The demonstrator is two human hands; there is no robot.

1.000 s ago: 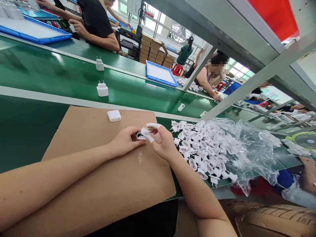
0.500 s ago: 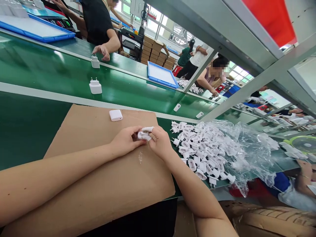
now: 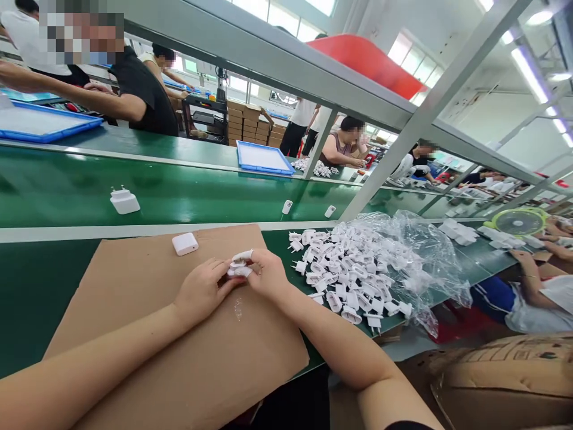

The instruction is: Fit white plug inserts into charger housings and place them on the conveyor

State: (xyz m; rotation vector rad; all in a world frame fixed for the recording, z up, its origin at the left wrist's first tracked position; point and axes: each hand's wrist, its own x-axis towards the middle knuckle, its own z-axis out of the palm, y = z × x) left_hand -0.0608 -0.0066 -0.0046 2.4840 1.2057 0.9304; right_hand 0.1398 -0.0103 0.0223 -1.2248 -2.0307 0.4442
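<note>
A small white charger part (image 3: 234, 266) is pinched between the left hand (image 3: 200, 288) and right hand (image 3: 268, 275), together over a cardboard sheet (image 3: 179, 352). A white charger housing (image 3: 184, 244) lies near the sheet's far edge; white plug parts (image 3: 344, 269) are heaped to the right, against clear plastic film (image 3: 436, 260).

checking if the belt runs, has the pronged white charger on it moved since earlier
Yes, the charger moved left along the belt, judged against the cardboard.
</note>
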